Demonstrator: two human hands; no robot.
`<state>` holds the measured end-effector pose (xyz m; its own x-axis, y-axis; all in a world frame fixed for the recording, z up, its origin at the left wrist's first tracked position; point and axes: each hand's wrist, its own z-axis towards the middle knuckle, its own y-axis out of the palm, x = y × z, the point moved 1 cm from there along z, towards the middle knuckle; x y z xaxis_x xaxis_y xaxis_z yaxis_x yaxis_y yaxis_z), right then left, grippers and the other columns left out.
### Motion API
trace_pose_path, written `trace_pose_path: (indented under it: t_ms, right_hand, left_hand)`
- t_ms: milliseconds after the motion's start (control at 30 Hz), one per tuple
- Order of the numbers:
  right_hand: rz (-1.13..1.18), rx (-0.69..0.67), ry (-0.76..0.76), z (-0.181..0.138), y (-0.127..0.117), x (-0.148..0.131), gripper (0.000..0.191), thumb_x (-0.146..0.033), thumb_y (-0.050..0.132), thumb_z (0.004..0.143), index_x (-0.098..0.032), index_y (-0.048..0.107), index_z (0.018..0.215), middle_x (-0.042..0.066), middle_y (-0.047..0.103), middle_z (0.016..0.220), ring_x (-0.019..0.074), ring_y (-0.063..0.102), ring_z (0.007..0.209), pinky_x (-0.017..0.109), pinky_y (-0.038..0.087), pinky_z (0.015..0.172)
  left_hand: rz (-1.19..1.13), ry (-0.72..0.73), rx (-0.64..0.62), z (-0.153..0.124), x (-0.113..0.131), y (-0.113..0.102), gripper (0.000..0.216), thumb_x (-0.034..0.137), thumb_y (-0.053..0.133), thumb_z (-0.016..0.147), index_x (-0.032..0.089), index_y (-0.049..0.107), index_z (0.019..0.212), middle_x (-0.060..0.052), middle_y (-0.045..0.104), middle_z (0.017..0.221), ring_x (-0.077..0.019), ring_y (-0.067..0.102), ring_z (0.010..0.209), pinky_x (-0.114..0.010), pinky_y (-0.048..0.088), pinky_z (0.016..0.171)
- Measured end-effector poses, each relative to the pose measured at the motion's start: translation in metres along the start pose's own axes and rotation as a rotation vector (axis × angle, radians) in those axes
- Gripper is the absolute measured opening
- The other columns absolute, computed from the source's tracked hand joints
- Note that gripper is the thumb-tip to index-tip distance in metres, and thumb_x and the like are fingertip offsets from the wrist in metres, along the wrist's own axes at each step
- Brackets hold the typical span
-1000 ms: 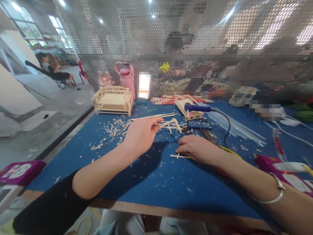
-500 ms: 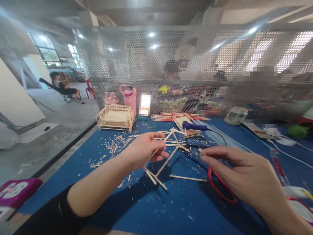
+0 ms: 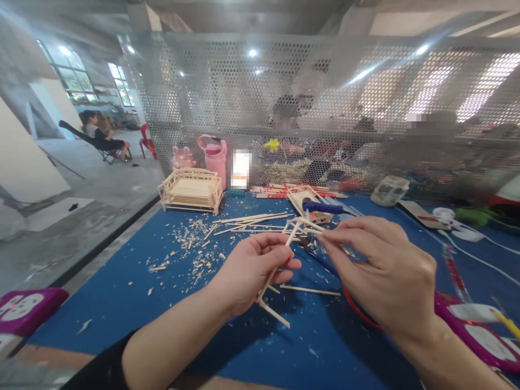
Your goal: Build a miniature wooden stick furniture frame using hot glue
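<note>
My left hand is closed around one stick of a small frame of thin wooden sticks, holding it tilted above the blue table. Its upper corner points towards my right hand. Thumb and forefinger of that hand are pinched together at the ends of the frame's upper sticks; the small wooden piece between them is mostly hidden by the fingertips. Just behind the frame lies a blue glue gun. One loose wooden stick rests on the table below my hands.
A finished-looking miniature wooden bench stands at the back left, near a pink bottle. Wood chips and several sticks litter the table. A glass jar stands back right. A perforated metal screen closes off the far side.
My right hand has moved left and up, bringing its pinched fingertips to the frame. My left hand has shifted slightly right and down with the frame, which has turned.
</note>
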<state>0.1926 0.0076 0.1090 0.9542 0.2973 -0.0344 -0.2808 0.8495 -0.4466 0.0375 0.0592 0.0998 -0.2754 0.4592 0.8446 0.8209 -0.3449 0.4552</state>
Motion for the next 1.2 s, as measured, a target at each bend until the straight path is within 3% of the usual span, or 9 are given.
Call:
trace_pose_path:
  t_ms: [233,567,867,1200]
  right_hand:
    - [-0.039,-0.016,0.015,0.002,0.0,-0.002,0.014,-0.018,0.058,0.081,-0.022,0.067,0.071,0.006,0.065,0.079,0.0235,0.061,0.079,0.039,0.043,0.076]
    - [-0.067,0.054,-0.046,-0.004,-0.005,-0.006,0.008,-0.018,0.064,0.079,-0.018,0.07,0.074,0.007,0.064,0.072,0.0206,0.058,0.07,0.037,0.041,0.07]
    - [-0.167,-0.086,-0.099,0.002,-0.016,-0.008,0.017,-0.022,0.058,0.084,-0.019,0.071,0.074,0.007,0.062,0.074,0.0235,0.055,0.075,0.04,0.037,0.073]
    - [-0.21,-0.125,-0.172,0.014,-0.017,-0.013,0.028,-0.02,0.055,0.085,-0.022,0.063,0.059,0.005,0.061,0.066,0.0212,0.05,0.065,0.041,0.033,0.076]
  left_hand:
    - [-0.039,0.036,-0.008,-0.004,-0.011,0.003,0.01,0.004,0.06,0.078,0.013,0.058,0.082,0.003,0.06,0.061,-0.0076,0.064,0.057,-0.016,0.051,0.055]
    - [-0.083,0.094,-0.015,-0.008,-0.016,0.002,0.021,0.012,0.073,0.069,0.011,0.058,0.084,-0.001,0.064,0.064,-0.0096,0.065,0.06,-0.015,0.051,0.056]
    - [-0.086,0.125,0.015,-0.009,-0.017,0.0,0.023,0.012,0.075,0.066,0.011,0.059,0.083,-0.001,0.064,0.063,-0.0099,0.064,0.059,-0.016,0.051,0.056]
    - [-0.056,0.125,0.018,-0.011,-0.02,0.0,0.021,0.011,0.074,0.066,0.011,0.06,0.081,0.0,0.062,0.062,-0.0105,0.065,0.06,-0.016,0.05,0.055]
